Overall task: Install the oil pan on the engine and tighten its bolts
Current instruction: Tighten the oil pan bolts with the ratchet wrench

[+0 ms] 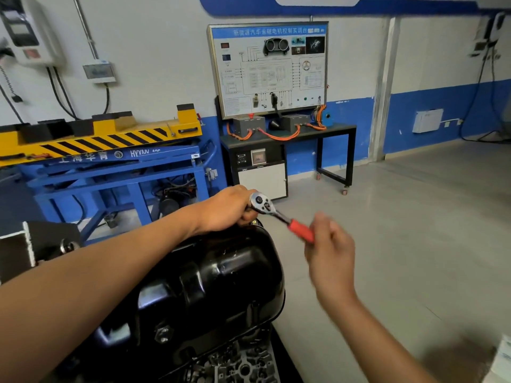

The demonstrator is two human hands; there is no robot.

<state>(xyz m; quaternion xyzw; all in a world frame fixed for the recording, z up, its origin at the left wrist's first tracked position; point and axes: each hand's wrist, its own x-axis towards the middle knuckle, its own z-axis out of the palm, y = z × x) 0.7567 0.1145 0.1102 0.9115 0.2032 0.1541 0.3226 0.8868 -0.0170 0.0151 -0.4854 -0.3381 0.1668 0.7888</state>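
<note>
The glossy black oil pan (210,283) sits on top of the engine (237,366), whose grey metal shows at the bottom of the view. A ratchet wrench (265,207) with a red handle stands over the pan's far rim. My left hand (224,210) grips the ratchet's chrome head from the left. My right hand (330,246), blurred, is at the outer end of the red handle (301,230); whether its fingers wrap the handle is unclear. The bolt under the socket is hidden.
A black and white stand part (30,247) is at the left. Behind stand a blue and yellow lift table (110,150) and a training bench with a wiring panel (268,70). Grey floor spreads to the right. A white object (502,357) shows at the lower right edge.
</note>
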